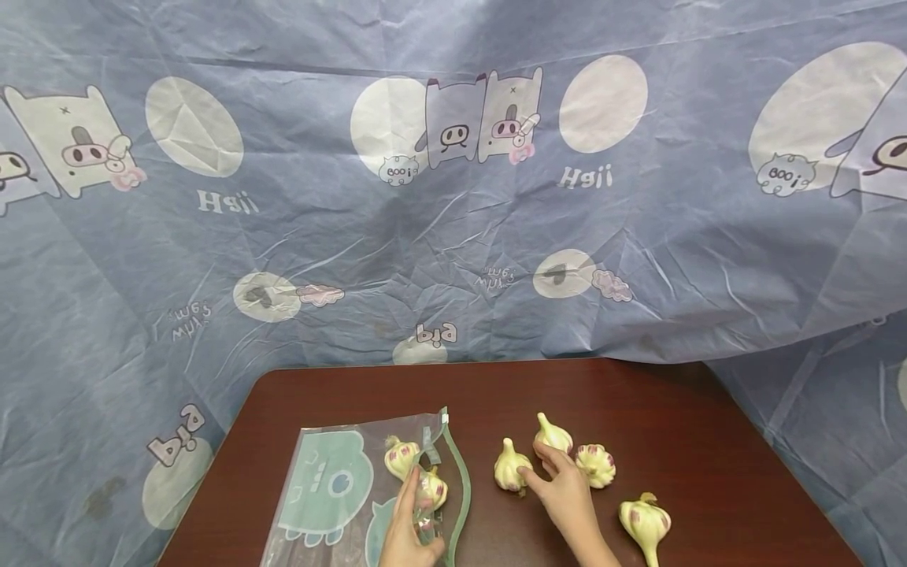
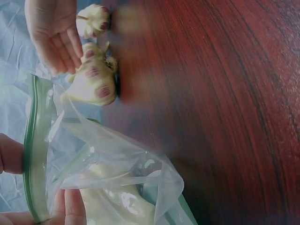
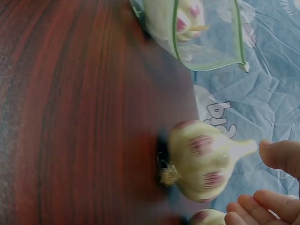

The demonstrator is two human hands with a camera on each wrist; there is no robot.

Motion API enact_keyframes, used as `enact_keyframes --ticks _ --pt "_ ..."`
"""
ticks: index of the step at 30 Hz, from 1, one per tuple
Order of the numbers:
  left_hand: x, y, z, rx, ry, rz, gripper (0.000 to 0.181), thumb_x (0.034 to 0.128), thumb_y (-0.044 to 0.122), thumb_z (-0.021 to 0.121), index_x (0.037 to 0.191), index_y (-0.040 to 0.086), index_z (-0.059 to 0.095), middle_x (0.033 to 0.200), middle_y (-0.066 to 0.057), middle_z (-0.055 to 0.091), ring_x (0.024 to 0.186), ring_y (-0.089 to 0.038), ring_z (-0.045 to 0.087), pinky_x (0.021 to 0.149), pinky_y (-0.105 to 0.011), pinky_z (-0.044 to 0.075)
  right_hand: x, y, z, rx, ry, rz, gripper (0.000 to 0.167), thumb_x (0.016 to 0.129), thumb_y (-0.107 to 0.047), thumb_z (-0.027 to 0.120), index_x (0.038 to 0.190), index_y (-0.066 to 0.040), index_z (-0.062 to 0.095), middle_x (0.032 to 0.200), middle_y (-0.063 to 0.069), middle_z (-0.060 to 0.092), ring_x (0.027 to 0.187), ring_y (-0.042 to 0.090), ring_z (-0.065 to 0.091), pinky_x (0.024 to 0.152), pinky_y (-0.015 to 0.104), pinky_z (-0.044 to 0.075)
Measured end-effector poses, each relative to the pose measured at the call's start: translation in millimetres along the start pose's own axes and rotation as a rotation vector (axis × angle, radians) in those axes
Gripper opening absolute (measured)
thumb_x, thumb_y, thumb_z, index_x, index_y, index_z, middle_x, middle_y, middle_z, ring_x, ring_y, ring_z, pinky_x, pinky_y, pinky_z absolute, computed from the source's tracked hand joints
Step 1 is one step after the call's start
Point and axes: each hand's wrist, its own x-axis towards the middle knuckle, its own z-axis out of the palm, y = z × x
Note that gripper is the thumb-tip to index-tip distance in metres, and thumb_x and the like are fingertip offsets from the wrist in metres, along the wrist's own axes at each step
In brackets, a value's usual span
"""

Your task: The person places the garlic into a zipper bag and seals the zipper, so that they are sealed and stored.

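A clear zip-lock bag [image 1: 315, 492] with a green zip edge and a printed teal cartoon lies on the left of the table. Garlic bulbs [image 1: 401, 458] show through its plastic. My left hand [image 1: 409, 539] grips the bag near its mouth; in the left wrist view the thumb and fingers hold the green-edged opening, which stands apart. To the bag's right, my right hand [image 1: 567, 496] reaches over a garlic bulb [image 1: 507, 468], thumb and fingers spread. In the right wrist view the thumb is close to the stem of that bulb [image 3: 201, 159]; contact is hard to tell.
Behind the right hand lies another garlic bulb [image 1: 553, 435], with one more bulb [image 1: 597, 465] to its right. A further bulb [image 1: 645, 521] sits near the front right. The dark wooden table [image 1: 354, 390] meets a blue printed cloth [image 1: 453, 260] hanging at the back.
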Motion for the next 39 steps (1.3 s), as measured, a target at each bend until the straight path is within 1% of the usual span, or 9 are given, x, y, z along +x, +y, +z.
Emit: enact_keyframes --ticks 4,13,16,22,26,28,32,36,39 --pt "-0.9 -0.3 -0.2 0.021 0.012 0.011 0.102 0.0536 -0.012 0.063 0.149 -0.008 0.027 0.151 -0.036 0.028 0.125 -0.049 0.042 0.076 -0.023 0.054 -0.3 3 4 -0.036 -0.027 0.018 0.059 0.083 -0.020 0.080 0.129 0.008 0.057 0.129 0.025 0.060 0.119 0.041 0.060 0.098 0.040 0.052" --pt "-1.7 2.4 -1.7 -0.021 -0.002 -0.011 0.101 0.0548 -0.013 0.061 0.150 -0.009 0.025 0.152 -0.037 0.026 0.119 -0.041 0.049 0.077 -0.026 0.057 2.0 9 15 -0.067 -0.042 0.060 0.067 0.079 -0.024 0.083 0.131 0.008 0.056 0.132 0.026 0.058 0.119 0.041 0.059 0.097 0.042 0.052" --pt "-1.7 1.9 -2.0 -0.035 -0.007 -0.017 0.101 0.0559 -0.013 0.060 0.150 -0.008 0.025 0.152 -0.037 0.026 0.122 -0.045 0.047 0.079 -0.030 0.058 2.9 10 17 -0.080 -0.054 0.065 0.071 0.079 -0.026 0.083 0.133 0.008 0.054 0.134 0.027 0.056 0.120 0.041 0.058 0.096 0.044 0.053" --pt "-1.6 2.3 -2.3 -0.046 -0.005 -0.024 0.098 0.0581 -0.015 0.060 0.150 -0.009 0.025 0.151 -0.039 0.025 0.129 -0.054 0.038 0.084 -0.046 0.058 4.7 13 22 -0.125 -0.069 0.062 0.080 0.075 -0.036 0.085 0.135 0.007 0.053 0.134 0.027 0.056 0.122 0.044 0.056 0.097 0.052 0.051" --pt "-1.3 3.6 -2.4 -0.042 0.003 -0.043 0.096 0.0593 -0.014 0.060 0.150 -0.009 0.027 0.152 -0.037 0.026 0.132 -0.053 0.036 0.087 -0.044 0.057 5.7 15 28 -0.138 -0.071 0.046 0.079 0.074 -0.036 0.086 0.134 0.007 0.054 0.133 0.026 0.058 0.126 0.046 0.052 0.100 0.057 0.046" --pt "-1.4 3.8 -2.6 -0.035 0.005 -0.036 0.095 0.0599 -0.014 0.060 0.149 -0.009 0.028 0.151 -0.038 0.027 0.131 -0.052 0.037 0.088 -0.043 0.057 5.6 15 29 -0.132 -0.076 0.036 0.078 0.074 -0.032 0.086 0.133 0.007 0.054 0.131 0.026 0.059 0.123 0.045 0.054 0.099 0.056 0.047" --pt "-2.7 4.7 -3.5 -0.035 0.005 -0.025 0.090 0.0606 -0.014 0.059 0.147 -0.010 0.032 0.147 -0.041 0.031 0.119 -0.048 0.052 0.086 -0.043 0.058 4.7 15 31 -0.135 -0.085 0.025 0.077 0.074 -0.029 0.086 0.133 0.008 0.054 0.129 0.026 0.060 0.119 0.044 0.057 0.095 0.054 0.050" --pt "-3.5 6.8 -3.9 -0.027 0.007 -0.077 0.087 0.0627 -0.012 0.060 0.146 -0.007 0.035 0.145 -0.041 0.033 0.113 -0.044 0.059 0.088 -0.043 0.057 4.1 15 32 -0.146 -0.080 0.017 0.076 0.074 -0.030 0.087 0.132 0.008 0.055 0.128 0.026 0.060 0.118 0.044 0.058 0.095 0.054 0.051" --pt "-4.6 8.0 -3.3 -0.005 0.021 -0.114 0.083 0.0659 -0.010 0.062 0.145 -0.006 0.037 0.144 -0.042 0.033 0.116 -0.051 0.056 0.089 -0.043 0.056 3.5 16 32 -0.149 -0.077 0.013 0.076 0.074 -0.029 0.086 0.132 0.008 0.055 0.128 0.026 0.060 0.119 0.044 0.058 0.095 0.054 0.050"
